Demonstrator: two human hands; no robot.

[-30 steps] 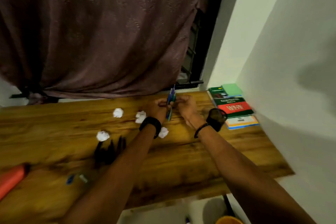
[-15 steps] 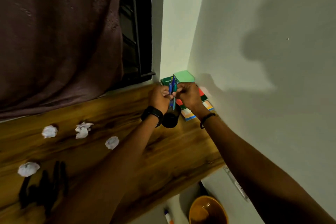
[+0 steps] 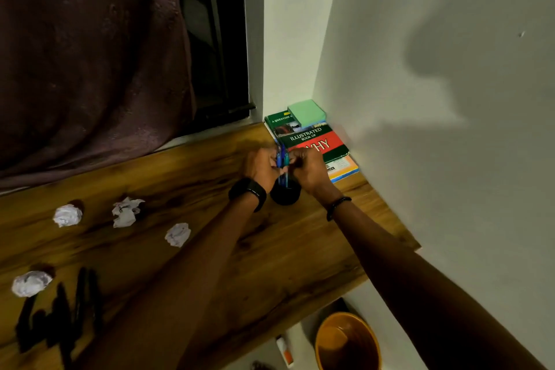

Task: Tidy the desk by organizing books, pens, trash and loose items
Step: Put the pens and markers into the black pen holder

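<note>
My left hand [image 3: 260, 166] and my right hand [image 3: 306, 167] are both closed around a bunch of blue pens [image 3: 282, 159]. The pens stand upright with their lower ends inside a black pen cup [image 3: 285, 196] on the wooden desk [image 3: 270, 255]. Just behind the hands, a stack of books [image 3: 312, 137] lies in the far right corner with a green pad [image 3: 306, 112] on top. Several crumpled paper balls [image 3: 177, 234] lie on the desk to the left. Several black pens [image 3: 60, 309] lie at the near left.
A white wall [image 3: 420, 99] borders the desk on the right. A dark curtain [image 3: 90, 54] hangs behind the desk. Below the desk's near edge stands an orange bin [image 3: 348, 342], with a small white and orange item [image 3: 284, 350] on the floor beside it.
Both hands carried the blue pens to the right, toward the book corner, and lowered them into the black cup. The view has swung right with them.
</note>
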